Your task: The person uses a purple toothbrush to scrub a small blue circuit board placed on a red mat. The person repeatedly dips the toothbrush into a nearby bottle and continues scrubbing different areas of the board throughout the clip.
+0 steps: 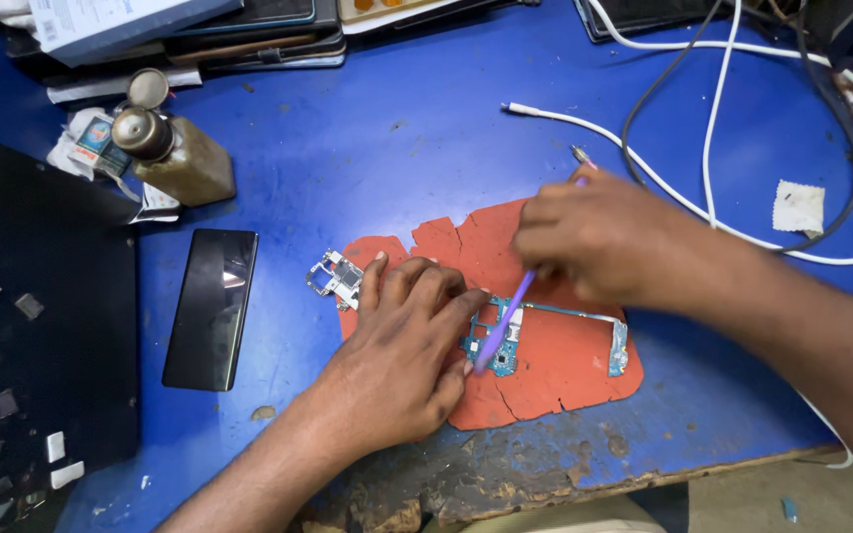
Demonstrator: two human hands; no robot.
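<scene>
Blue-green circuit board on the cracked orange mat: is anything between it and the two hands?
Nothing visible. The left hand presses directly on the blue-green circuit board. The right hand holds a purple brush whose tip meets the board. The cracked orange mat lies underneath.

Open blue tabletop (397, 148) above mat, phone (211, 306) left, cables (713, 138) right

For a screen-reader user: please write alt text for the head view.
A right hand works a purple tool on a blue circuit board steadied by the left hand, on a cracked orange mat. A dark phone lies left on the blue table.
</scene>
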